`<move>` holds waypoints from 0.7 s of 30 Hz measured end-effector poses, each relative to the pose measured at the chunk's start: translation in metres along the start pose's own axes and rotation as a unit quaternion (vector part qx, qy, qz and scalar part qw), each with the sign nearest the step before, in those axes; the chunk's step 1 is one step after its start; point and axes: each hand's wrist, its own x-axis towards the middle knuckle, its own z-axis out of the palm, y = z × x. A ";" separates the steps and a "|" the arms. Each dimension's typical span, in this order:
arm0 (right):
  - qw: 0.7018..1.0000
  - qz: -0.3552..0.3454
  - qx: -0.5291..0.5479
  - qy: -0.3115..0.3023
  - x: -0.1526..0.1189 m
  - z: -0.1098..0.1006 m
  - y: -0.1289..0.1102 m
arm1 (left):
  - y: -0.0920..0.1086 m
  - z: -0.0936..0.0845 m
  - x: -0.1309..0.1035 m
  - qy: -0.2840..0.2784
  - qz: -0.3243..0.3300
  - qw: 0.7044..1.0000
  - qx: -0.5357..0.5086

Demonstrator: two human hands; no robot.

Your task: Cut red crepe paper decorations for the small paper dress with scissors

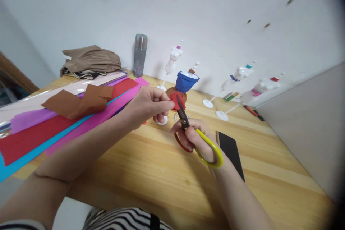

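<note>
My left hand pinches a small piece of red crepe paper between thumb and fingers. In my right hand is a pair of scissors with one yellow and one red handle loop. Their dark blades lie against the red piece; whether they cut into it I cannot tell. Just behind stands a small white mannequin dressed in a blue top and a brown skirt, partly hidden by the red piece and my hand.
At left lie long coloured paper strips with brown pieces on top, and folded brown cloth behind. A grey thermos, more small mannequins and a phone stand or lie about the wooden table.
</note>
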 end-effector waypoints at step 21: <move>1.000 0.001 -0.004 -0.003 -0.001 -0.003 0.005 | -0.001 -0.001 0.000 0.008 0.004 1.000 0.008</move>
